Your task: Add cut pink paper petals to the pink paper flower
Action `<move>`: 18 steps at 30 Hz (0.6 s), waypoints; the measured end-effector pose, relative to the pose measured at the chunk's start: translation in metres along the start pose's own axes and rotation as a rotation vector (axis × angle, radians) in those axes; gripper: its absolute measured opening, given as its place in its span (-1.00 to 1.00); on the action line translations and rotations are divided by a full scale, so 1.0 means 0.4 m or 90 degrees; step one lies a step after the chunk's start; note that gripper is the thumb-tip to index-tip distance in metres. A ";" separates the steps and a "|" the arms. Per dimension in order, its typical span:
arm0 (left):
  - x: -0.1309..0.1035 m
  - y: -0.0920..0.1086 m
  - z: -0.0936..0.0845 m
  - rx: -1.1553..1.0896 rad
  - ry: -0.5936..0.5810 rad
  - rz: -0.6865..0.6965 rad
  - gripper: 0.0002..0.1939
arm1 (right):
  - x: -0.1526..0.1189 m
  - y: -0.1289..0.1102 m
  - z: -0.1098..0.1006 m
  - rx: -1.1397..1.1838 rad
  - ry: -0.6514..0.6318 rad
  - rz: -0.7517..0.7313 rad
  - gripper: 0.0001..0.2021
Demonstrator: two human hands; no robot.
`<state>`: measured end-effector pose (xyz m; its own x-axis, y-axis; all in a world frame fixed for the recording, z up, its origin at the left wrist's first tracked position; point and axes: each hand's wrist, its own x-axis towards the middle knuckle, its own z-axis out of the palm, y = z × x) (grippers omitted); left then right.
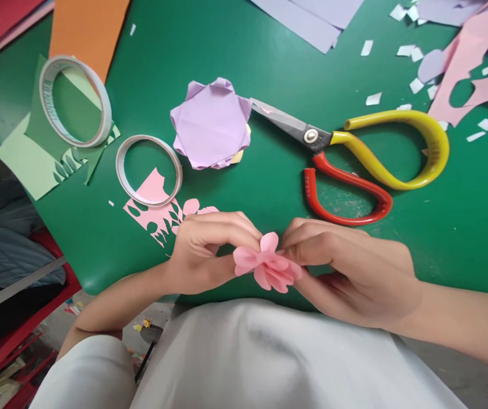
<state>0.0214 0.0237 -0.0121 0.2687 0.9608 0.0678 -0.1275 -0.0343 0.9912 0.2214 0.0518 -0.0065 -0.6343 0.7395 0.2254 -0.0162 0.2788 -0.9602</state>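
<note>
A small pink paper flower (267, 268) is held low in the middle of the frame, at the near edge of the green table (235, 57), between both hands. The left hand (207, 250) is closed on the flower's left side, its fingers curled over and pinched narrowly onto the petals; the right hand (354, 272) is closed on the right side, with fingertips pressed to the petals from above and the thumb set beneath. Just beyond the left hand, a pink sheet with leaf-shaped cut-outs (158, 213) is seen lying flat, and a tape ring (149, 170) is resting partly on it. A larger tape ring (75, 101) is placed in the upper left of the frame on a pale green cut sheet (28, 162), beside an orange sheet (86, 28). A folded lilac paper shape (210, 125) is laid at the centre of the frame, with the blade tips of a pair of scissors (312, 136) just beside it; the scissors' yellow and red handles are spread toward the right. Lilac sheets (312, 17) are seen at the top edge, and a cut pink sheet (469, 74) with scattered white scraps (374, 98) is found in the upper right. A white garment (269, 358) fills the bottom of the frame.
</note>
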 end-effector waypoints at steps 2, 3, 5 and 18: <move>-0.002 -0.001 0.004 -0.044 0.006 -0.045 -0.87 | 0.000 -0.002 0.000 0.000 -0.002 0.006 -0.81; -0.004 -0.001 0.005 -0.060 0.007 -0.065 -0.86 | -0.001 -0.004 0.000 0.001 -0.001 0.012 -0.82; -0.008 -0.002 0.003 -0.077 0.009 -0.093 -0.84 | -0.001 -0.006 -0.001 0.001 -0.009 0.023 -0.84; -0.002 0.013 0.000 0.120 0.024 0.042 -0.96 | 0.002 -0.005 -0.012 0.057 0.046 0.053 -0.84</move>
<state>0.0206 0.0229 -0.0069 0.2296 0.9642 0.1329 0.0380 -0.1454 0.9886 0.2246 0.0548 -0.0036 -0.5784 0.8014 0.1523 -0.0360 0.1614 -0.9862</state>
